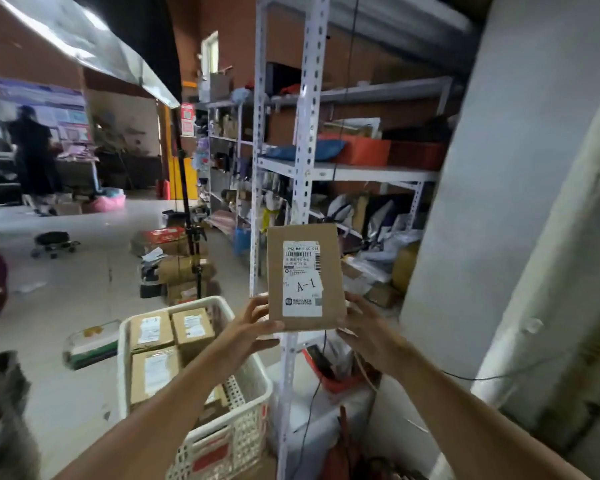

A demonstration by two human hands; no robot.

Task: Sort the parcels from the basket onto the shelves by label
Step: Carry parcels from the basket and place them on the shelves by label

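A flat brown cardboard parcel stands upright in front of me, its white shipping label marked "A-1" facing the camera. My left hand grips its lower left corner, and my right hand grips its lower right edge. Below left sits the white perforated plastic basket, with several more labelled brown parcels lying flat inside. The grey metal shelves rise right behind the held parcel, packed with bags and boxes.
A shelf upright stands directly behind the parcel. A large grey wall or pillar fills the right side. Boxes and a tripod stand clutter the floor ahead left. A person in dark clothes stands far left.
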